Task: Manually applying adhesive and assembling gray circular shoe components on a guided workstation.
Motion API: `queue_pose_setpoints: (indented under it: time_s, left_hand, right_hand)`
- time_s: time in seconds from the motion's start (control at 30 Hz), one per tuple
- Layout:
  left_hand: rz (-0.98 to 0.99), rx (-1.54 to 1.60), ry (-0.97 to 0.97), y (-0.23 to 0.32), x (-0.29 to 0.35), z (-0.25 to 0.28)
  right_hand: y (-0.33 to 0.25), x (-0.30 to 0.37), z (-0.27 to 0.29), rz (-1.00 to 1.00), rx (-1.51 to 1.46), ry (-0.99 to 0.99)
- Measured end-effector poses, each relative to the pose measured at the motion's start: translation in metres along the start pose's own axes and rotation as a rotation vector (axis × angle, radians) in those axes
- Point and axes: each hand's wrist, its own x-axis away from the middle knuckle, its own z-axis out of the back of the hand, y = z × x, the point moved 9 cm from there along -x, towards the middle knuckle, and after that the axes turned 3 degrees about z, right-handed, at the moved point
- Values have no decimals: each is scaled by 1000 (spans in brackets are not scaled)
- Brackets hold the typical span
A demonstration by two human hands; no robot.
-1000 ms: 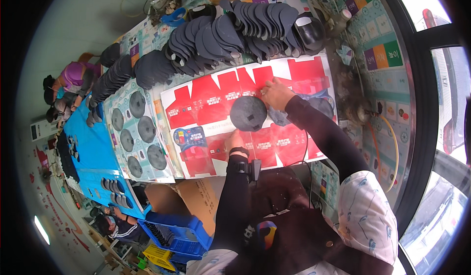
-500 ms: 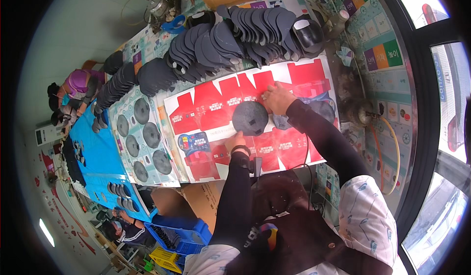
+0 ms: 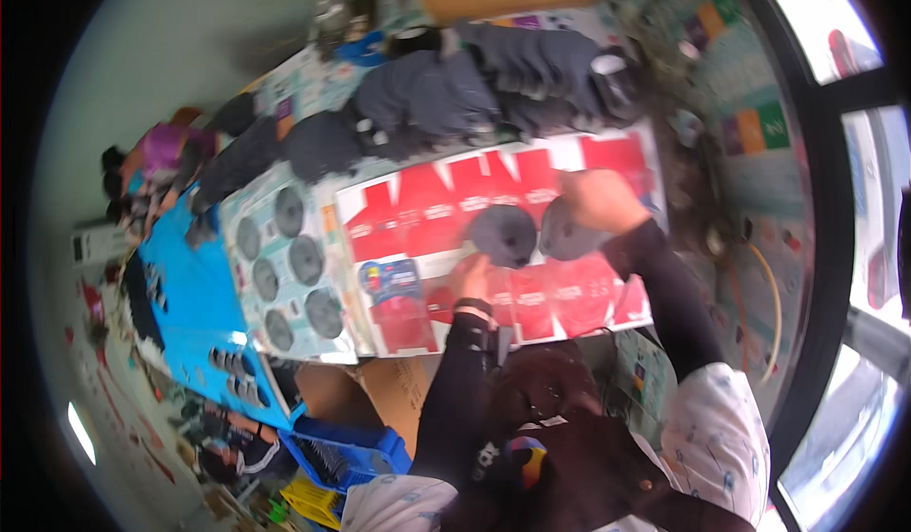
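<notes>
On a red-and-white printed cardboard sheet (image 3: 560,290) lies a round dark grey disc (image 3: 506,233) with a small dark mark near its lower edge. My left hand (image 3: 470,276) is at the lower left rim of that disc, its fingers closed there. Just to the right, my right hand (image 3: 607,200) is blurred by motion over a second grey piece (image 3: 569,236), with the fingers apparently gripping its upper edge. The hand and forearm hide the right part of this second piece.
Rows of overlapping dark grey pieces (image 3: 432,95) line the back of the table. Several grey discs (image 3: 306,259) lie on the patterned surface to the left, beside a blue table cover (image 3: 195,295). A blue crate (image 3: 346,451) stands low left. Other people sit farther left.
My right hand has drawn back rightward from the first disc's upper edge, and more of the second grey piece shows. My left hand stays by the first disc. The whole view has shifted slightly.
</notes>
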Motion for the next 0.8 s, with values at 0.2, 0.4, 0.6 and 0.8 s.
queue_pose_setpoints:
  time_s: [0.2, 0.4, 0.6, 0.8]
  left_hand:
    - [-65, 89, -243, 67, 70, 51]
    - [-267, 37, 104, 123, 106, 298]
    - [-425, -296, 477, 143, 105, 495]
    - [-466, -304, 369, 164, 49, 558]
  right_hand:
    - [3, 18, 49, -363, -88, 126]
    - [-136, -71, -13, -324, -179, 110]
    - [-295, -183, -128, -45, -419, 50]
    - [-413, -301, -268, -183, -1060, -34]
